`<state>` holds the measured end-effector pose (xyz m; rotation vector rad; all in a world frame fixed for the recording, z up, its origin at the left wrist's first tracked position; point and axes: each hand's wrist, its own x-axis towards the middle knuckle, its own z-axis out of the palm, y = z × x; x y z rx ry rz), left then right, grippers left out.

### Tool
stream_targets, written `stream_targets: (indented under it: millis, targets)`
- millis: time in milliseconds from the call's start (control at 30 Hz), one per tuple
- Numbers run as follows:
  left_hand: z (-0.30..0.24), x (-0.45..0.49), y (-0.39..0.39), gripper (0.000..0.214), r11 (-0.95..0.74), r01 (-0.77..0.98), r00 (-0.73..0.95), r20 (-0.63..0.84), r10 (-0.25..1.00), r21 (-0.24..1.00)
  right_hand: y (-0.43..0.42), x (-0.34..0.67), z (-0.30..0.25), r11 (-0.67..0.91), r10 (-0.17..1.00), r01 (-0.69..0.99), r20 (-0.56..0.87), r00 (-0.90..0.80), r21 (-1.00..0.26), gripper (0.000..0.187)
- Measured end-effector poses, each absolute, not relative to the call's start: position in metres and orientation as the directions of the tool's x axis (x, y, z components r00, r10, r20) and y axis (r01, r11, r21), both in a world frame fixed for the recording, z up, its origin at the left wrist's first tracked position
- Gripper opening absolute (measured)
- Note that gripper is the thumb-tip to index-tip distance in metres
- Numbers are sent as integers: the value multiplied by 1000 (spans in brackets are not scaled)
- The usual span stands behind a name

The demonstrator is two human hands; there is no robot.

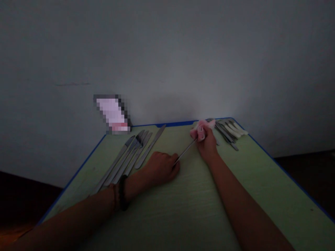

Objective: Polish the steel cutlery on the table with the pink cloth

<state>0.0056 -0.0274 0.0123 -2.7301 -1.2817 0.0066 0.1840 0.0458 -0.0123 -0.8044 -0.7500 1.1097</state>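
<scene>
My left hand (164,168) is closed around one end of a thin metal piece of cutlery (186,150), which slants up to the right. A crumpled pink cloth (201,130) is gripped in my right hand (208,146) and wraps the far end of that piece. Its head is covered by the cloth, so I cannot tell its exact kind. Left of my hands lies a table knife (151,146) at an angle. Beside it a row of long-handled silver cutlery (123,158) lies side by side, partly behind my left forearm.
At the right back of the light green table (180,216) lies a bunch of silver cutlery (225,134), next to several pieces with white handles (236,129). A blurred-out phone-like screen (112,113) leans on the grey wall (167,52) at the left back corner. Blue edging (178,123) borders the table.
</scene>
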Motion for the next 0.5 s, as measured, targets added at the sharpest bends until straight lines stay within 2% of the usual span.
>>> stream_targets:
  millis: [100,167,367,500]
  targets:
    - [12,5,-27,36,-632,768,638,45,769,-100,51,186,-12,304,936,-683,73,345,-664,5]
    - [11,4,-27,35,-632,769,638,37,770,-99,52,186,-12,292,940,-707,59,335,-644,7]
    - [11,3,-27,34,-646,756,652,30,758,-103,49,184,-13,255,938,-611,38,344,-749,9]
    - [13,2,-27,35,-645,760,648,32,761,-82,37,182,-7,192,961,-393,91,262,-899,24]
